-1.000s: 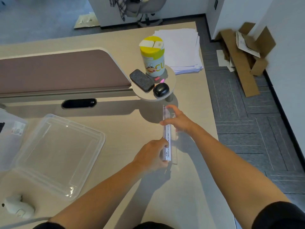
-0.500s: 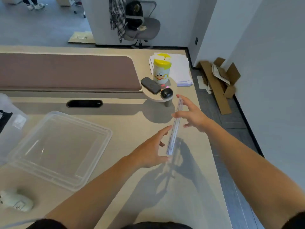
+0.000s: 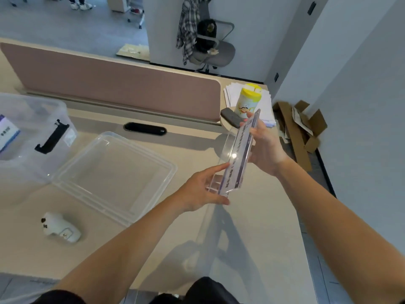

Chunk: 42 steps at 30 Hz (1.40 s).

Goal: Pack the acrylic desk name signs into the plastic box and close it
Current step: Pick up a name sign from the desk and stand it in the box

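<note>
A clear acrylic desk name sign (image 3: 237, 154) with a printed paper insert hangs tilted in the air above the right part of the desk. My left hand (image 3: 201, 189) grips its near end and my right hand (image 3: 265, 145) holds its far end. The clear plastic box (image 3: 32, 132) with a black latch stands at the far left, a printed card visible inside it. Its clear lid (image 3: 114, 174) lies flat on the desk beside the box, to the left of my hands.
A white mouse-like device (image 3: 60, 230) lies near the desk's front left. A small round shelf at the divider's end carries a yellow-capped canister (image 3: 246, 104) and a dark case (image 3: 230, 117); papers lie behind. Cardboard (image 3: 300, 132) lies on the floor right of the desk edge.
Both hands have lifted the sign off the desk and tilted it, moving it up and slightly left. The camera view has swung up and left, bringing the box into view.
</note>
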{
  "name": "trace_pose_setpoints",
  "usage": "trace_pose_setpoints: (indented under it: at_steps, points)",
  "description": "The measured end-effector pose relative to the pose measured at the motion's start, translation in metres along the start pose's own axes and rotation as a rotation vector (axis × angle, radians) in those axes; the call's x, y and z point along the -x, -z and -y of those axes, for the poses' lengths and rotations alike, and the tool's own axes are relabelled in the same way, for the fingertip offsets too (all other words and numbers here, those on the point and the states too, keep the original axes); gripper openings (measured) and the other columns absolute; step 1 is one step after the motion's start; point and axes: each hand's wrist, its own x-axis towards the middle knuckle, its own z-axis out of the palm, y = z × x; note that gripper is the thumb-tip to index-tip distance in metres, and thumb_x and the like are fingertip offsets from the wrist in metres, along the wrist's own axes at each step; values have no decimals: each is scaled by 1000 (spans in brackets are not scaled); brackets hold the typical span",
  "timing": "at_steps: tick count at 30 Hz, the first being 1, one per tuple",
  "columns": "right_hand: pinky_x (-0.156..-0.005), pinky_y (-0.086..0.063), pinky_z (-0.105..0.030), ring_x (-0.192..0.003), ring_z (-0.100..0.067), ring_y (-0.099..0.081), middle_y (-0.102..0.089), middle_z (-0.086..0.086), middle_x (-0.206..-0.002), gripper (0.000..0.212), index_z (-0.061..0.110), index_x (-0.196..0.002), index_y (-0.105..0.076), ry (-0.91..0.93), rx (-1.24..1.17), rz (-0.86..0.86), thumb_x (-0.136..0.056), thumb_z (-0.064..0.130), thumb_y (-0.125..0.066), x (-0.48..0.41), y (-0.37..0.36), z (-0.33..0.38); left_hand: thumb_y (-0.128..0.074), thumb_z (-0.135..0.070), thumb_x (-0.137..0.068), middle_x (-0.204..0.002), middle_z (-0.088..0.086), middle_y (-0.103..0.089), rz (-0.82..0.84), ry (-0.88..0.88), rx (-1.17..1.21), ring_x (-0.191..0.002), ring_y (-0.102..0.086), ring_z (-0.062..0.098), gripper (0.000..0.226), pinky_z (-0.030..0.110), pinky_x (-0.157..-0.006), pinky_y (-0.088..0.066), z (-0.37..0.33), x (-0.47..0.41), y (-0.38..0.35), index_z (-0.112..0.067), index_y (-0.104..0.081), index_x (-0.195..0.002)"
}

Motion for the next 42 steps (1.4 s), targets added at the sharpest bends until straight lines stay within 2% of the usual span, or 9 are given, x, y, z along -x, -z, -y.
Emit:
trace_pose_setpoints:
  at_steps: [4,7,10,13,16,20,24,36,42]
  points:
    - [-98,-48,-57,-121,-33,-51,-45,2,-137,93,44,-140,-37,-8,10,184,-60,59,-81,-12,-26,-5,-92,-16,-62,-122,-3,-68,-150,26,-58,-113,-64,22,88,50,-98,-52,-7,37,9,-64,-50,-122]
    - [-93,-50,-57,-124,-29,-50,-39,5,-148,112,49,-146,-31,-81,3,321,-50,68,-85,-24,-52,-14,-91,-12,-63,-120,-4,-70,-271,51,-87,-108,-67,19,85,41,-95,-54,-8,69,16,-58,-51,-123]
    - [-79,-57,-51,-121,-25,-49,-27,7,-154,117,57,-145,-24,-129,-8,452,-47,68,-86,-32,-94,-25,-90,-14,-64,-121,-5,-69,-399,87,-135,-104,-68,19,81,33,-91,-56,-6,106,25,-60,-50,-118]
    - [-80,-59,-53,-118,-34,-53,-43,1,-143,112,54,-143,-29,-146,22,522,-48,62,-88,-34,-147,-30,-90,-25,-65,-111,-9,-70,-524,126,-207,-95,-67,9,80,22,-82,-53,3,147,41,-59,-47,-123]
    - [-83,-57,-57,-110,-34,-59,-54,5,-127,95,48,-143,-34,-116,36,546,-61,47,-80,-37,-199,-33,-89,-42,-63,-104,-4,-70,-616,137,-240,-89,-66,18,82,31,-85,-55,15,185,63,-61,-44,-128]
    - [-86,-53,-64,-118,-41,-55,-53,-1,-132,81,50,-141,-39,-76,80,582,-72,36,-80,-48,-264,-43,-87,-30,-70,-114,-15,-65,-703,130,-197,-95,-64,7,77,23,-88,-52,30,231,95,-54,-46,-130]
    - [-84,-54,-65,-124,-42,-53,-41,-10,-149,82,56,-136,-42,-42,180,601,-68,41,-86,-64,-328,-54,-87,-36,-70,-128,-20,-58,-748,112,-189,-102,-60,1,78,22,-89,-52,51,272,140,-47,-48,-136]
    - [-85,-55,-61,-122,-33,-58,-51,9,-143,80,54,-138,-38,-6,280,408,-74,35,-83,-100,-468,-64,-84,-32,-74,-115,-15,-63,-757,-4,-127,-97,-61,5,43,21,-83,-50,67,356,295,-45,-63,-109]
    - [-85,-55,-63,-119,-32,-59,-53,1,-141,71,53,-127,-46,0,243,384,-70,35,-83,-152,-495,-66,-75,-27,-84,-109,-12,-63,-779,8,-246,-90,-64,11,30,32,-83,-56,69,346,369,-39,-63,-109]
